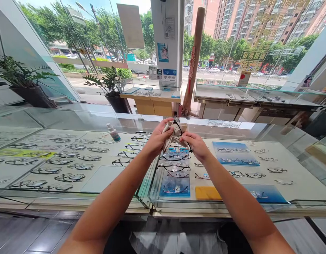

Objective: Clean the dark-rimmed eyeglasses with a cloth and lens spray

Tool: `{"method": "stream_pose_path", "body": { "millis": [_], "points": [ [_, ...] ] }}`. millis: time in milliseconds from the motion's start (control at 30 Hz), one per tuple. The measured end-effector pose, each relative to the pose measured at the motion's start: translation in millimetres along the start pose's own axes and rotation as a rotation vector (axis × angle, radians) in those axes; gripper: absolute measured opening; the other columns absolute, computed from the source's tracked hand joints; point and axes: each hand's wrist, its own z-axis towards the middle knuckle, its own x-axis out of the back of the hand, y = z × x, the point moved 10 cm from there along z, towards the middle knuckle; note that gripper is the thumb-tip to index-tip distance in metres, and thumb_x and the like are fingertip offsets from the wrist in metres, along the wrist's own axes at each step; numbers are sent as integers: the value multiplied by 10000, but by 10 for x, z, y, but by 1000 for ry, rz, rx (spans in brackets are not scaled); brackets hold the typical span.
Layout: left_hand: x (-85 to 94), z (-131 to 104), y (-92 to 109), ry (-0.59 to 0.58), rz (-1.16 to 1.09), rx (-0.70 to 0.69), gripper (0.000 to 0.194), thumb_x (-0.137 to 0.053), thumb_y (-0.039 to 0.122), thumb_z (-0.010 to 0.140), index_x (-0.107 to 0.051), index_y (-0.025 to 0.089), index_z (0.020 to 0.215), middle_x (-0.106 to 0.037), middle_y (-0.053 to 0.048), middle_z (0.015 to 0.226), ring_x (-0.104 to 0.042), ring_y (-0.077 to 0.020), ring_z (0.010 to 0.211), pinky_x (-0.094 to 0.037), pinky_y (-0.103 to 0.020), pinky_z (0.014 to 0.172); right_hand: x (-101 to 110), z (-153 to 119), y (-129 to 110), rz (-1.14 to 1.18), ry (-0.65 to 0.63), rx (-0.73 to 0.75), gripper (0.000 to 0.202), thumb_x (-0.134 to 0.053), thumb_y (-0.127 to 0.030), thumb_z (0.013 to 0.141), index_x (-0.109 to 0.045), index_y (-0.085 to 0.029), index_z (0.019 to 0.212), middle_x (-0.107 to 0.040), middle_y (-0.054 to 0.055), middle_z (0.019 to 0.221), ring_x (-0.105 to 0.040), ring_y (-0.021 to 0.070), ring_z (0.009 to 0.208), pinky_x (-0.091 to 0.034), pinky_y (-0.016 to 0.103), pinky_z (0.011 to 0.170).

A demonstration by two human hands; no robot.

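Observation:
Over the glass counter, my left hand (161, 135) is closed on a pale cleaning cloth (167, 141), which is folded around part of a pair of dark-framed eyeglasses (178, 127). My right hand (194, 144) pinches the same eyeglasses from the other side, and one dark temple arm sticks out below its fingers. Most of the lenses are hidden by the cloth and fingers. A white spray bottle (113, 132) with a blue-and-pink label stands on the glass to the left of my hands.
The glass display counter (149, 208) runs across in front of me, with rows of eyeglasses (70, 155) inside. Blue display cards (233, 155) and a yellow block (207, 193) lie under the glass. Beyond stand potted plants (120, 102), a wooden post (196, 53) and more display cases (223, 93).

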Motion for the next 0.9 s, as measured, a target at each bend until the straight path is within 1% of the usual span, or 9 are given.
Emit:
{"method": "stream_pose_path", "body": {
  "millis": [67, 133, 300, 400, 533, 633, 733, 833, 900],
  "points": [
    [-10, -6, 2, -10, 1, 13, 826, -1070, 381, 721, -621, 202, 1391, -793, -32, 1035, -749, -175, 831, -593, -297, 791, -2, -4, -1, 15, -7, 0, 354, -874, -555, 764, -759, -221, 745, -633, 6, 808, -496, 174, 788, -377, 352, 806],
    [-18, -4, 7, -13, 5, 8, 791, -1079, 356, 703, -650, 192, 1347, -803, -41, 1051, -752, -178, 854, -600, -302, 820, -3, -8, -3, 22, -13, 5, 372, -879, -570, 767, -756, -220, 748, -605, 2, 799, -479, 168, 770, -371, 349, 786],
    [-46, 10, -81, -39, 89, 28, 595, -1056, 470, 729, -760, 155, 1138, -828, -93, 1047, -765, -209, 901, -593, -321, 867, -10, -18, -4, 52, -20, -3, 405, -902, -593, 754, -737, -223, 745, -590, 7, 818, -475, 174, 790, -366, 346, 762],
    [-14, 5, -141, -10, 142, 46, 581, -1066, 509, 690, -800, 146, 1058, -823, -89, 985, -747, -205, 868, -565, -306, 835, -26, -24, -9, 55, -30, -9, 395, -892, -594, 763, -734, -233, 741, -574, 1, 799, -460, 176, 785, -368, 348, 763],
    [-10, -17, -179, 11, 165, 67, 530, -1081, 475, 652, -811, 130, 951, -789, -62, 860, -695, -178, 766, -524, -292, 759, -17, -18, -7, 42, -19, -1, 384, -893, -580, 760, -737, -231, 731, -619, 10, 844, -523, 193, 867, -407, 352, 834],
    [-37, -26, -145, 18, 151, 40, 505, -1087, 422, 646, -816, 130, 956, -794, -62, 870, -690, -170, 760, -526, -289, 751, -9, -3, 38, 55, -16, -29, 378, -912, -569, 740, -765, -221, 735, -655, 12, 839, -553, 193, 886, -419, 355, 878],
    [-87, -33, -115, 8, 121, 15, 533, -1093, 397, 625, -821, 136, 1000, -810, -78, 922, -719, -191, 800, -567, -313, 787, -9, 11, 72, 82, -19, -43, 376, -940, -560, 718, -790, -216, 733, -684, 14, 835, -566, 190, 884, -426, 359, 904],
    [-119, -47, -66, 16, 125, -35, 528, -1085, 419, 630, -802, 138, 976, -796, -66, 891, -710, -186, 778, -576, -312, 764, -22, 10, 94, 92, -28, -52, 381, -954, -563, 710, -798, -217, 751, -690, 7, 814, -559, 184, 854, -425, 362, 885],
    [-117, -61, -23, 47, 162, -83, 518, -1071, 472, 648, -770, 140, 909, -756, -40, 806, -668, -161, 712, -545, -286, 698, -41, 0, 102, 78, -39, -55, 384, -953, -563, 717, -797, -215, 764, -693, 6, 810, -554, 182, 840, -424, 366, 874]
  ]
}}
